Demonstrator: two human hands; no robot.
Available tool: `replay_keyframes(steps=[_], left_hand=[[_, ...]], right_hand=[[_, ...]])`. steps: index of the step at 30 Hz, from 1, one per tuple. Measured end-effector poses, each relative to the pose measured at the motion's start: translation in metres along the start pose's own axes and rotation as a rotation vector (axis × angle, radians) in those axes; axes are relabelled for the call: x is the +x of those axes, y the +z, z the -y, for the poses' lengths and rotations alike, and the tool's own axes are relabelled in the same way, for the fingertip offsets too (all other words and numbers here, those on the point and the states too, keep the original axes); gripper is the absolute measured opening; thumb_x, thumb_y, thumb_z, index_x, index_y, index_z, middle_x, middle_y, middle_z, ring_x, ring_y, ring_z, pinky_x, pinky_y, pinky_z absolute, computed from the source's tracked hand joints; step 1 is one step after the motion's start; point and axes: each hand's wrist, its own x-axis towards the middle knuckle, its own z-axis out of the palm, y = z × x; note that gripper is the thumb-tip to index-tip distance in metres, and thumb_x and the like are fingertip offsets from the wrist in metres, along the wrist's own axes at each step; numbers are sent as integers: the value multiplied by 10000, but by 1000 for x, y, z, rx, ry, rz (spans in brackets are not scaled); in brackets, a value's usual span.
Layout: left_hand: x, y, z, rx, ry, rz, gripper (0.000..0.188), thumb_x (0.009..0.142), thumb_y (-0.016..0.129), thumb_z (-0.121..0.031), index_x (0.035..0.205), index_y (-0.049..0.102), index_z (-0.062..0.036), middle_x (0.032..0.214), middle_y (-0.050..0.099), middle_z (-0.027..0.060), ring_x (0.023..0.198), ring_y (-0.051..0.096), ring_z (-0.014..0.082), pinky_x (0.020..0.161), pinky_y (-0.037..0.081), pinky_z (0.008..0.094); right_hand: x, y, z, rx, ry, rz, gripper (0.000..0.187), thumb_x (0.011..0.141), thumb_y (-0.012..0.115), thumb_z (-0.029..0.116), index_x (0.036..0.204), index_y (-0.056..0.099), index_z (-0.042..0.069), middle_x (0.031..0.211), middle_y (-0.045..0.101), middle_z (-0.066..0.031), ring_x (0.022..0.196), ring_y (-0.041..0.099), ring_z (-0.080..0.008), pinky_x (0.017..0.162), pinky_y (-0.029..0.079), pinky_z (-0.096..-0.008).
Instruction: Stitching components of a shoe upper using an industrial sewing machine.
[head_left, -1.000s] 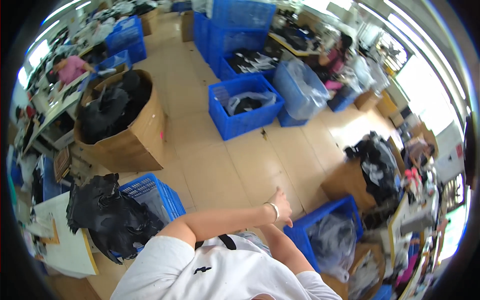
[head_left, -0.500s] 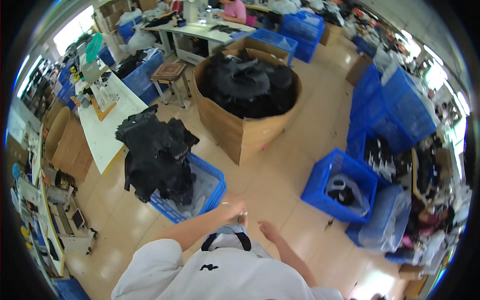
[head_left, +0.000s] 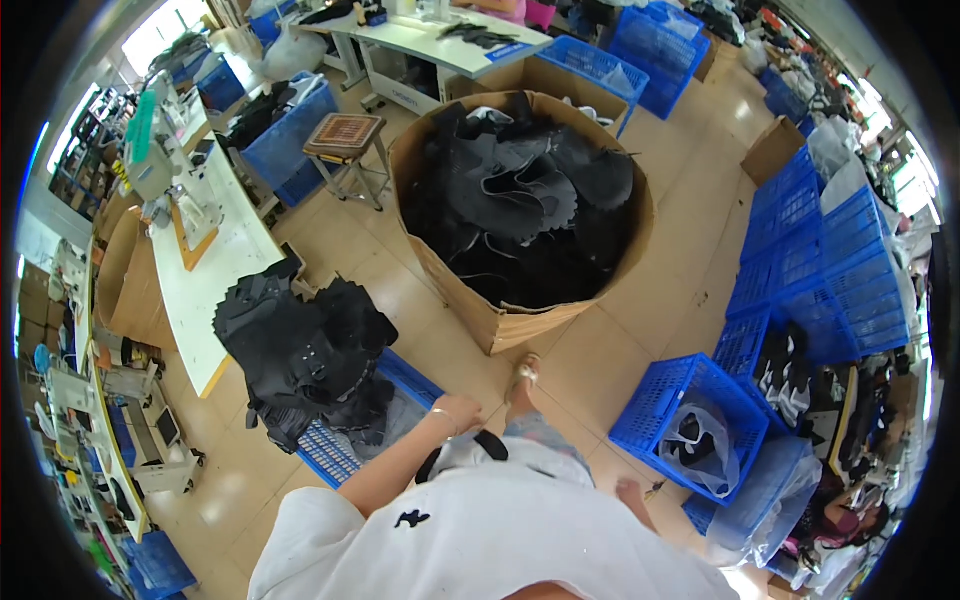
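My left hand [head_left: 460, 411], with a thin bracelet at the wrist, hangs in front of my body beside the blue crate [head_left: 412, 380]. Its back faces up and the fingers bend under, mostly hidden. A tall heap of black fabric pieces [head_left: 310, 350] lies on that crate. My right hand [head_left: 632, 491] is low at my right side, small and blurred, nearest to another blue crate [head_left: 640, 430] with a clear plastic bag [head_left: 700, 445] in it. No object shows in either hand. One foot [head_left: 524, 372] in a sandal is forward on the floor.
Ahead stands a large cardboard box [head_left: 480, 325] full of black cut pieces. A wooden stool [head_left: 345, 135] and a white sewing table [head_left: 225, 265] are to the left. Blue crates [head_left: 790, 255] are stacked along the right. Another work table [head_left: 420, 45] stands at the back.
I have moved forward, so the cardboard box and crates appear nearer. My left hand has shifted slightly left and up; my right hand has swung outward and back. One foot now shows ahead.
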Motion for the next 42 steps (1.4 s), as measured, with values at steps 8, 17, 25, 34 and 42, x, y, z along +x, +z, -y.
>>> replay_keyframes(steps=[8, 17, 25, 34, 42], left_hand=[[56, -143, 17, -41, 4, -96, 300, 873, 574, -362, 1052, 655, -136, 1008, 638, 126, 939, 622, 320, 803, 503, 431], [16, -180, 155, -346, -433, -125, 318, 866, 601, -350, 1061, 666, -107, 1058, 635, 157, 988, 607, 342, 846, 491, 419], [129, -370, 303, -166, -174, -276, 497, 783, 682, -276, 1223, 555, -82, 1210, 581, 145, 1093, 553, 329, 909, 455, 426], [284, -443, 284, 485, 419, -415, 1028, 589, 747, -548, 1455, 294, -232, 1522, 224, 69, 1431, 118, 274, 1074, 106, 668], [319, -389, 275, 439, -23, 27, 662, 794, 688, -366, 1388, 420, -249, 1509, 221, 112, 1423, 50, 387, 1032, 270, 633]], right_hand=[[186, -153, 492, -186, -907, -462, 861, 672, 778, 254, 1393, 346, 66, 1428, 344, -153, 1301, 351, -329, 1069, 306, -443], [331, -133, 731, -916, -796, -159, 753, 556, 823, 467, 1167, 617, 77, 1159, 633, -67, 1165, 525, -225, 1095, 268, -449], [287, -63, 681, -965, -1045, -112, 229, 781, 530, 175, 932, 684, 99, 841, 652, -108, 910, 636, -272, 890, 448, -456], [269, -88, 607, -14, -467, -171, 432, 838, 511, 156, 1261, 541, 74, 1325, 521, -128, 1256, 456, -280, 1120, 246, -469], [253, -117, 656, -86, 141, -646, 461, 840, 557, 85, 1295, 490, 101, 1338, 498, -113, 1267, 424, -294, 1070, 250, -485]])
